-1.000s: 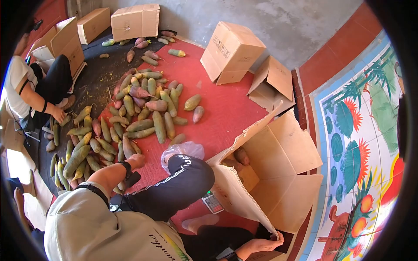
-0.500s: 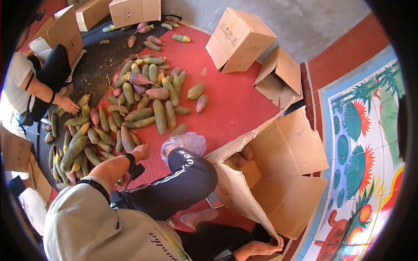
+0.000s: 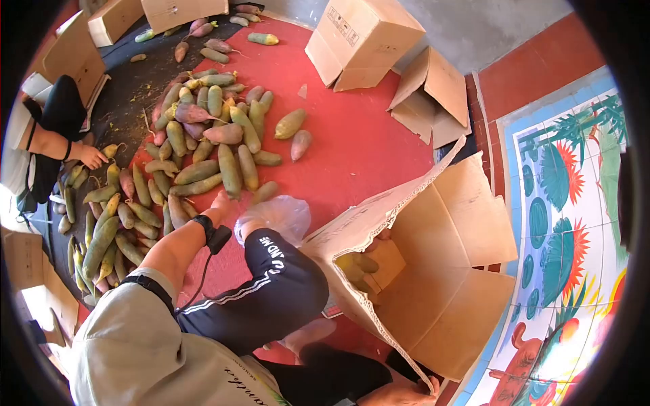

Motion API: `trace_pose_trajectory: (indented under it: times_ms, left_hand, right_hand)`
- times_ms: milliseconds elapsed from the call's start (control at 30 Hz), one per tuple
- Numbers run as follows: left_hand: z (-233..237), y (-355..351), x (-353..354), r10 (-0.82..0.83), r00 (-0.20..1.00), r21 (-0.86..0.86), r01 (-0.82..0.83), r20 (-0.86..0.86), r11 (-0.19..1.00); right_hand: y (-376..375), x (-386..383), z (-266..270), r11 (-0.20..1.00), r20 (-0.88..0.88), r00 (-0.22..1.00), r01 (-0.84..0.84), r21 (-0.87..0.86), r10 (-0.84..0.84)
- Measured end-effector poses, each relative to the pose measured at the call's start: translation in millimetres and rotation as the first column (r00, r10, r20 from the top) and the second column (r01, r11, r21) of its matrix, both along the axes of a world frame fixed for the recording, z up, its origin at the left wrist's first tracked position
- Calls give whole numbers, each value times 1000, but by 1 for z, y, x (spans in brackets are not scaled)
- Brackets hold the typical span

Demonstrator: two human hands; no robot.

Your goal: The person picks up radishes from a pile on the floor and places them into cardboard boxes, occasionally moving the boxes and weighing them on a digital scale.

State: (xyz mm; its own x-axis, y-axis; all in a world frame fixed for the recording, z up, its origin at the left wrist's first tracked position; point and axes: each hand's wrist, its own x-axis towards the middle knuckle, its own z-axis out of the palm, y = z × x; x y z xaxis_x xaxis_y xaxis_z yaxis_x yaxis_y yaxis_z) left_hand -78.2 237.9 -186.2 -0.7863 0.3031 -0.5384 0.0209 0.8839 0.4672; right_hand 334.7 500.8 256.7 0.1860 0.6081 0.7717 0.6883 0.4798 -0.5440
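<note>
My left hand (image 3: 218,207), below a black wrist strap with a small device, reaches to the near edge of a heap of green and pinkish radishes (image 3: 196,172). Its fingers stretch toward the lower end of a long green radish (image 3: 229,170) and look open; they are partly hidden. Another radish (image 3: 265,193) lies just right of them. At the bottom right, my right hand (image 3: 405,392) is closed on the edge of a large open cardboard box (image 3: 450,284). Several radishes (image 3: 355,269) lie inside that box, partly hidden by its torn near wall.
Two more cardboard boxes (image 3: 362,44) (image 3: 433,98) stand by the wall. Clear plastic (image 3: 281,218) covers my foot on the red floor (image 3: 338,162). At left, another person's hand (image 3: 91,155) is at the heap's far side. A painted tile wall (image 3: 562,223) runs along the right.
My left hand has moved forward to the radishes from beside my knee. My right hand stays at the box edge. The view has shifted slightly, and the other person's hand remains by the heap.
</note>
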Motion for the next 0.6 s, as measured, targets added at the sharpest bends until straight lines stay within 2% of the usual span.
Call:
trace_pose_trajectory:
  times_ms: [33,100,167,233,267,300,367,400,467,500,567,600]
  left_hand:
    - [14,6,-3,26,999,16,-27,38,1000]
    - [27,17,-6,406,910,73,-412,81,908]
    - [15,20,-13,456,889,86,-458,48,885]
    - [20,22,-14,598,716,193,-684,359,703]
    - [-6,20,-16,635,708,276,-706,308,653]
    - [6,23,-15,634,709,273,-705,310,655]
    - [55,31,-12,668,615,278,-787,419,551]
    - [54,31,-15,669,615,277,-787,418,551]
    - [49,26,-19,573,582,321,-807,577,496]
    - [41,19,-19,576,582,321,-807,575,496]
    - [27,2,-19,532,673,391,-736,514,553]
    - [40,-5,-14,533,679,398,-731,505,555]
  right_hand:
    - [1,0,-2,1000,-24,1000,-14,11,14]
    - [2,1,-4,999,-40,998,-39,11,39]
    - [8,1,-4,997,-83,994,-76,4,76]
    - [10,0,-5,996,-103,990,-92,-2,91]
    - [11,-1,-6,995,-112,989,-100,-4,99]
    - [11,-1,-6,995,-119,988,-102,-7,101]
    - [12,-2,-7,993,-136,984,-117,-13,114]
    - [13,-3,-8,992,-146,982,-122,-15,119]
    - [14,-3,-8,991,-165,978,-133,-23,127]
    - [14,-2,-8,990,-176,976,-138,-28,131]
    - [14,-1,-9,988,-209,968,-152,-37,141]
    - [14,0,-8,986,-227,963,-160,-46,145]
